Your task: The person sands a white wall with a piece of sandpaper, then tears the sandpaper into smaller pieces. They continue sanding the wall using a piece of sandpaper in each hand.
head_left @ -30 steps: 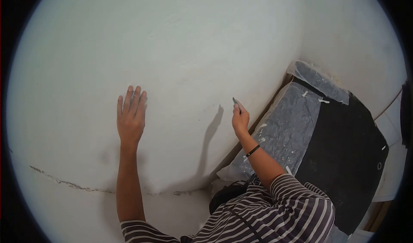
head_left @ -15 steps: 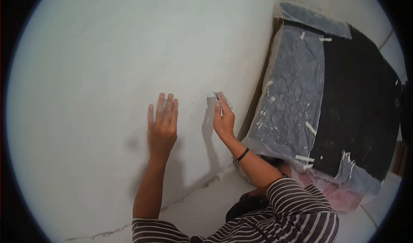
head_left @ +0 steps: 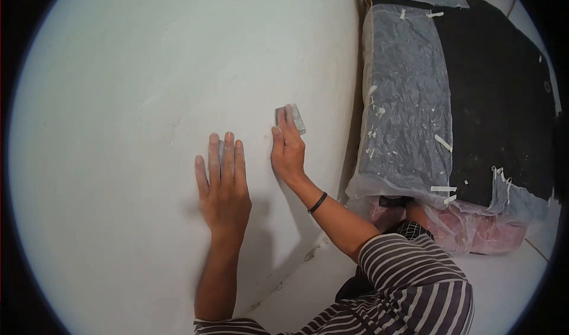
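Note:
My right hand (head_left: 288, 154) holds a small grey rectangular piece that looks like folded sandpaper (head_left: 299, 121), its fingers lying over it against the white wall (head_left: 130, 175). The thumb is at the piece's lower left. To the left, my left hand (head_left: 225, 207) lies palm toward the wall with its fingers stretched and apart. A greyish patch shows between two of its fingers; what it is I cannot make out. Faint marks and scuffs are on the wall near both hands.
A piece of furniture under clear plastic and a black cover (head_left: 492, 104) stands at the right, close to the wall, with white tape strips on it. Pinkish material (head_left: 480, 231) shows under its lower edge. The wall meets the pale floor (head_left: 338, 276) along a chipped line.
My right hand has moved up and left, and the grey piece now lies flatter to the wall. My left hand is still on the wall, fingers a bit wider. The view has shifted.

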A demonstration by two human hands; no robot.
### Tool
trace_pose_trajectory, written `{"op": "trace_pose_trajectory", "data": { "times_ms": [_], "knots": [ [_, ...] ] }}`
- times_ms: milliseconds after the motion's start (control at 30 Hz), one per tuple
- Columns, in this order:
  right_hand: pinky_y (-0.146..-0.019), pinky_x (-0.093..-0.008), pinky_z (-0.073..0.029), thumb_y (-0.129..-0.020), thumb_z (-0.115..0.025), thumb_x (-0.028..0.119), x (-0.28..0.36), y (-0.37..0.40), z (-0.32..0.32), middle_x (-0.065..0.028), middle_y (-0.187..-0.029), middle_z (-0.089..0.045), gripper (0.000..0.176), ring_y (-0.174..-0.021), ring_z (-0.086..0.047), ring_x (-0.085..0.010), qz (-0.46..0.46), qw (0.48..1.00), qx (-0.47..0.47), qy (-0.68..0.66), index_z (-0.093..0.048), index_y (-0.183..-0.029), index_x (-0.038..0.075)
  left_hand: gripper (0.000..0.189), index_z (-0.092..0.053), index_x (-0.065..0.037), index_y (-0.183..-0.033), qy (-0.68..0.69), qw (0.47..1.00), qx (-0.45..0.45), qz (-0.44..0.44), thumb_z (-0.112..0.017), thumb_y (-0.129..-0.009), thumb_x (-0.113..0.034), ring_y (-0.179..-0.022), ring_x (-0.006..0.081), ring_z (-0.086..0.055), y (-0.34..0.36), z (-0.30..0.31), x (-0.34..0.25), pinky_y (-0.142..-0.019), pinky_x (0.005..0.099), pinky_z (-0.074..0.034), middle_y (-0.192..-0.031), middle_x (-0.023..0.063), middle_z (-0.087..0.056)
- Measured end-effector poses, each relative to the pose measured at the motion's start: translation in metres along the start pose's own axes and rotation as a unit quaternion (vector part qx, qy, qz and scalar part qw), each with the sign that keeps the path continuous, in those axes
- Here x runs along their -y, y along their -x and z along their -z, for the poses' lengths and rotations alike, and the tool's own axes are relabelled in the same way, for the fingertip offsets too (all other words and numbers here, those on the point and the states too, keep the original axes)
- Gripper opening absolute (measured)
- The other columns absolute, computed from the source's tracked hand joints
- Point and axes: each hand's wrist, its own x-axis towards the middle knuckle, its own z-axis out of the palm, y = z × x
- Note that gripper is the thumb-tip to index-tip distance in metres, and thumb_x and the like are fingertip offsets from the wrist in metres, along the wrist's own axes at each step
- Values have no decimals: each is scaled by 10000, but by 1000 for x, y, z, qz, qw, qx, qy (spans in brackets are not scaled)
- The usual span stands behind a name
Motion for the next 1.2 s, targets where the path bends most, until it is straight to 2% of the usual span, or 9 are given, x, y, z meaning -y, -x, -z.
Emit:
{"op": "trace_pose_trajectory", "data": {
  "times_ms": [100,233,367,600,767,867,1033,1167,1200],
  "knots": [
    [-1064,-419,-497,-990,-571,-9,-2,7,-2,-221,-1532,-478,441,-1343,-543,-395,87,996,-3,-3,-554,-1430,11,290,-699,-135,-1270,10,1000,-13,10,-623,-993,-176,-1455,233,-456,-3,-4,-1,-1228,493,-290,-1455,1,-611],
    [-1059,-365,-498,-1002,-548,-4,-30,-13,-1,-216,-1446,-569,393,-1320,-584,-320,-13,998,-59,-36,-575,-1392,-36,274,-706,-134,-1254,20,999,-23,12,-626,-996,-181,-1451,235,-463,-1,-5,-3,-1226,493,-289,-1446,4,-620],
    [-1007,-347,-532,-995,-571,13,-1,12,-5,-204,-1431,-587,369,-1260,-633,-319,116,992,-44,17,-612,-1359,-26,266,-714,-133,-1243,26,999,-26,12,-625,-996,-174,-1451,238,-464,-4,-3,-3,-1228,492,-284,-1436,7,-628],
    [-983,-360,-546,-988,-581,10,-14,-28,-4,-197,-1357,-642,307,-1197,-673,-324,10,996,-85,-4,-667,-1279,-35,251,-727,-129,-1220,42,999,-32,13,-617,-998,-168,-1450,243,-466,-1,-5,-2,-1232,494,-274,-1408,16,-651],
    [-973,-341,-538,-1016,-554,71,-9,11,-4,-223,-1331,-646,320,-1206,-667,-308,135,988,-65,43,-649,-1303,-36,254,-725,-122,-1225,47,998,-36,13,-621,-998,-170,-1452,245,-464,0,-7,-3,-1234,499,-269,-1413,20,-648],
    [-1072,-408,-495,-967,-580,-35,-17,-50,-4,-244,-1392,-593,348,-1266,-611,-359,-53,997,-50,-27,-641,-1310,-36,258,-722,-116,-1229,50,998,-32,6,-616,-1000,-165,-1454,250,-461,1,-7,-3,-1234,504,-265,-1415,21,-646],
    [-992,-386,-530,-1016,-549,90,2,13,2,-249,-1348,-616,330,-1207,-639,-370,134,989,-38,49,-620,-1287,-85,262,-719,-107,-1234,84,995,-48,17,-613,-1001,-161,-1457,261,-457,-5,-10,-6,-1235,513,-258,-1413,24,-647],
    [-1064,-381,-488,-1009,-542,50,-4,-45,1,-233,-1410,-584,336,-1289,-597,-352,-110,992,-26,-57,-622,-1318,-54,271,-718,-110,-1239,63,997,-34,8,-624,-991,-165,-1456,260,-457,-1,-9,-7,-1237,514,-257,-1412,20,-649],
    [-1056,-382,-493,-1009,-535,45,-4,-37,-1,-231,-1408,-587,341,-1277,-605,-350,-65,997,-30,-38,-620,-1324,-50,273,-719,-114,-1240,66,997,-36,13,-627,-988,-167,-1456,258,-457,-1,-10,-8,-1238,512,-257,-1411,16,-649]
  ]
}}
